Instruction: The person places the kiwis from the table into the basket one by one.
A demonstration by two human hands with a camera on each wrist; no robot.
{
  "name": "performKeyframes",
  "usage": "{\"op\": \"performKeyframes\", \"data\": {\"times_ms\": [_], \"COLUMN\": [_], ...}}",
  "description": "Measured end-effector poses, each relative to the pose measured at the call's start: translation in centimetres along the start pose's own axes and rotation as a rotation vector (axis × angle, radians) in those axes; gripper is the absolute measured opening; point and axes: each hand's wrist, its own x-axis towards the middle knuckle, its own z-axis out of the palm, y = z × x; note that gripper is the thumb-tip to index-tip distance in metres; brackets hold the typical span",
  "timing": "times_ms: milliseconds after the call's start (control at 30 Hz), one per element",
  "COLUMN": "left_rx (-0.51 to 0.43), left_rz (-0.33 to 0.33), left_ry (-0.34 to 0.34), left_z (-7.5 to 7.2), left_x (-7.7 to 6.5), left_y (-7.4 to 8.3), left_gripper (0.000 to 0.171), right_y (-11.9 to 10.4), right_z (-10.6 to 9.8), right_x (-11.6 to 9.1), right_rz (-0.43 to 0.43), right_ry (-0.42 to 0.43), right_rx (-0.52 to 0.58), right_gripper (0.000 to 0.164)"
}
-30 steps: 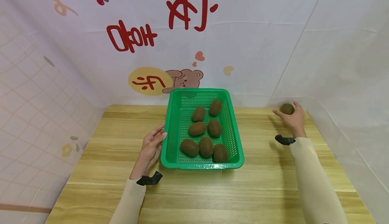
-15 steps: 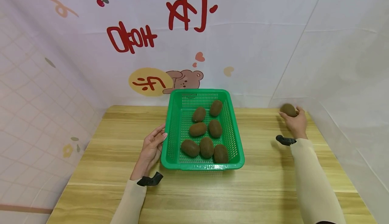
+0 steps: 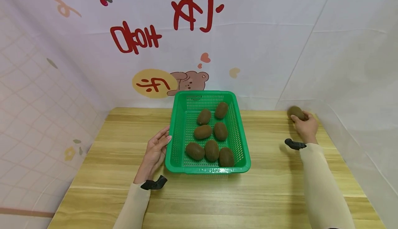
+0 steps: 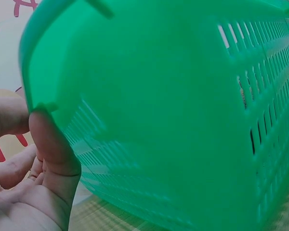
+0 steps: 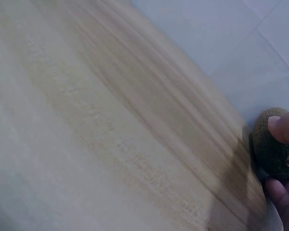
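A green plastic basket (image 3: 192, 170) with slotted walls stands mid-table in the head view. Several brown kiwis (image 3: 202, 132) lie spread over its floor. My left hand (image 3: 155, 149) pinches the basket's left rim, and in the left wrist view the thumb (image 4: 55, 149) lies along the outer edge. At the table's far right corner, my right hand (image 3: 307, 128) grips a single kiwi (image 3: 295, 112) between thumb and fingers. The right wrist view shows that kiwi (image 5: 272, 151) close by the table's back edge, partly covered by the thumb.
A wooden table (image 3: 199, 201) runs back to a white printed cloth wall (image 3: 264, 49). More cloth rises on the left and right sides. Each wrist carries a black mount, the right one (image 3: 295, 144) just above the sleeve cuff.
My right hand has closed its spread fingers around the kiwi and shifted slightly right with it. The left hand and the basket have stayed in place.
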Motion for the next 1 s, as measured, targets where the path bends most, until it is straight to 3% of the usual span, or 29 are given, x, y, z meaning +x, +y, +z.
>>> {"op": "performKeyframes", "data": {"times_ms": [233, 733, 1000], "left_rx": [0.005, 0.0, -0.009], "left_rz": [0.0, 0.007, 0.009], "left_ry": [0.016, 0.005, 0.024], "left_z": [0.1, 0.0, 0.1], "left_x": [0.1, 0.2, 0.1], "left_y": [0.0, 0.0, -0.1], "left_gripper": [0.063, 0.062, 0.062], "right_y": [-0.2, -1.0, -1.6], "right_z": [-0.3, 0.6, 1.0], "right_x": [-0.2, -1.3, -2.7], "right_rz": [0.048, -0.045, -0.058], "right_ry": [-0.015, 0.037, -0.03], "right_rx": [0.033, 0.003, 0.021], "right_gripper": [0.085, 0.079, 0.084]}}
